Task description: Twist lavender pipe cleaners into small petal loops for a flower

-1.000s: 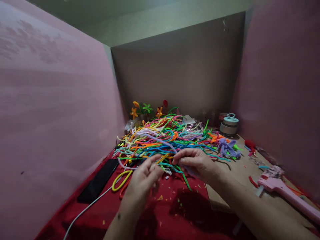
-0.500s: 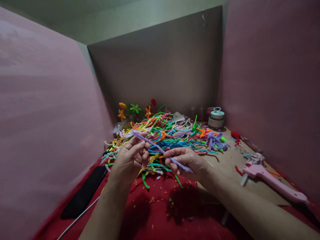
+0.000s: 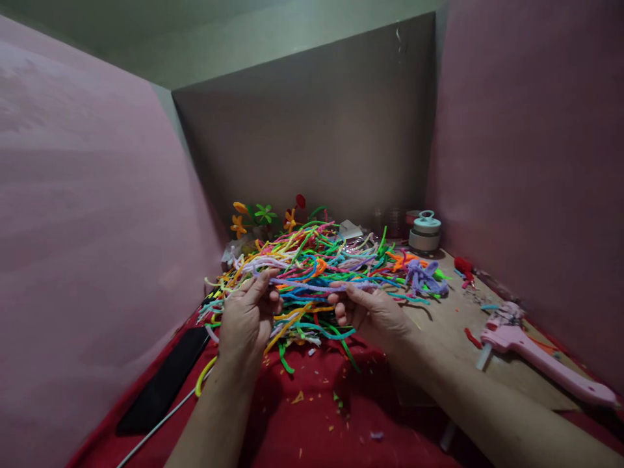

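Note:
A light purple pipe cleaner (image 3: 312, 285) stretches level between my two hands. My left hand (image 3: 248, 315) pinches its left end between thumb and fingers. My right hand (image 3: 370, 311) pinches the right end, fingers curled. Both hands hover just above the near edge of a big tangled heap of many-coloured pipe cleaners (image 3: 312, 260) lying on a red cloth (image 3: 312, 416).
Finished pipe-cleaner flowers (image 3: 263, 218) stand at the back. A purple twisted bundle (image 3: 426, 276) and tape rolls (image 3: 425, 233) sit right of the heap. A pink glue gun (image 3: 536, 357) lies on brown board at right. A black phone (image 3: 163, 383) with a white cable lies left. Panels wall in three sides.
Both hands pulled the purple pipe cleaner out of the heap; it went from slanted to level, with the hands spread farther apart along it.

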{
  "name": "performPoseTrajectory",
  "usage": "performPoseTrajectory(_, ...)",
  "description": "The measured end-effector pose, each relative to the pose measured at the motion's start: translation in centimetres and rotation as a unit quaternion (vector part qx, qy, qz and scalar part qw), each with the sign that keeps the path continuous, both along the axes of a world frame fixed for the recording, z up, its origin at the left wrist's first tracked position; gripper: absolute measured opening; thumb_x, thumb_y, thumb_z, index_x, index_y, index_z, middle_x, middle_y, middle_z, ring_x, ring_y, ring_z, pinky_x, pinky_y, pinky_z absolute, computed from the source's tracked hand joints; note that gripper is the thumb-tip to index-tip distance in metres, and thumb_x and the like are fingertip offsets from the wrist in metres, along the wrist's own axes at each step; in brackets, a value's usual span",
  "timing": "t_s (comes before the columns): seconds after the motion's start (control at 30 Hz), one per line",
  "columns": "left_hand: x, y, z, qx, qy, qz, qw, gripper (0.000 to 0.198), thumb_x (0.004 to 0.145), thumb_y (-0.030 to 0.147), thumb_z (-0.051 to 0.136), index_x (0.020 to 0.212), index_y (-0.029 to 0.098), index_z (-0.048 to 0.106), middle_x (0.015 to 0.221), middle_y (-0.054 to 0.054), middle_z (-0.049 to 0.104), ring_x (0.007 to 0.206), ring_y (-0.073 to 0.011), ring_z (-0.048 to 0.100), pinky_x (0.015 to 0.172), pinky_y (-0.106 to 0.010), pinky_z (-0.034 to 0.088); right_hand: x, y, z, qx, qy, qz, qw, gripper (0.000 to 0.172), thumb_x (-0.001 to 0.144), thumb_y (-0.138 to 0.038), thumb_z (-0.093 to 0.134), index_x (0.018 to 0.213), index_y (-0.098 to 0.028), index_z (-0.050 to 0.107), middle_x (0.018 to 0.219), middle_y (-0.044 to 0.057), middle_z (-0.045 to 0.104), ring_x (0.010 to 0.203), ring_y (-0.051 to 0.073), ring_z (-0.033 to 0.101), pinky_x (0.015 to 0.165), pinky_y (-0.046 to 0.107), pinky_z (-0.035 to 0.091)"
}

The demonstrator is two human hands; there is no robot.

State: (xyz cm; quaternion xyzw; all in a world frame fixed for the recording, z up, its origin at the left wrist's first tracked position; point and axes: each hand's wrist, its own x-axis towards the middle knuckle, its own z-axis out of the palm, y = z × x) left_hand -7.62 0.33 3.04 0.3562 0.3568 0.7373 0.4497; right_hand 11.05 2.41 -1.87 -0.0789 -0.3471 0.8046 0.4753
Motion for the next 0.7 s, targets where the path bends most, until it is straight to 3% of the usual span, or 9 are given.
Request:
performPoseTrajectory(0.4, -0.4, 0.2, -1.2, 0.011, -0.05, -0.026, 0.998, 0.018, 0.07, 0.024, 0.066, 0.08, 0.009, 0.066, 0.058, 0.0, 0.058, 0.04, -0.0054, 0.044, 0.031, -0.016, 0.037, 0.1, 0.0, 0.2, 0.006, -0.001, 0.002, 1.0, 0.023, 0.077, -0.03, 0.059, 0.09, -0.011, 0.064, 0.082, 0.009, 0.068, 0.059, 0.012, 0.06, 0.055, 0.025, 0.048)
performPoseTrajectory(0.5, -0.6, 0.3, -1.5, 0.004, -0.051, -0.036, 0.998, 0.019, 0.076, 0.027, 0.06, 0.081, 0.01, 0.065, 0.068, -0.005, 0.064, 0.038, -0.0049, 0.043, 0.03, -0.016, 0.036, 0.1, 0.0, 0.1, 0.007, -0.008, -0.011, 1.0, 0.024, 0.075, -0.027, 0.062, 0.092, -0.011, 0.064, 0.079, 0.008, 0.068, 0.058, 0.012, 0.06, 0.054, 0.025, 0.048)
performPoseTrajectory(0.7, -0.9, 0.3, -2.1, 0.018, -0.042, -0.054, 0.998, 0.018, 0.077, 0.028, 0.059, 0.081, 0.011, 0.065, 0.066, -0.006, 0.065, 0.04, -0.0057, 0.047, 0.033, -0.016, 0.038, -0.1, 0.1, 0.0, -0.028, -0.04, -0.049, 0.998, 0.022, 0.069, -0.024, 0.068, 0.085, -0.009, 0.065, 0.069, 0.006, 0.066, 0.054, 0.01, 0.058, 0.05, 0.021, 0.046)
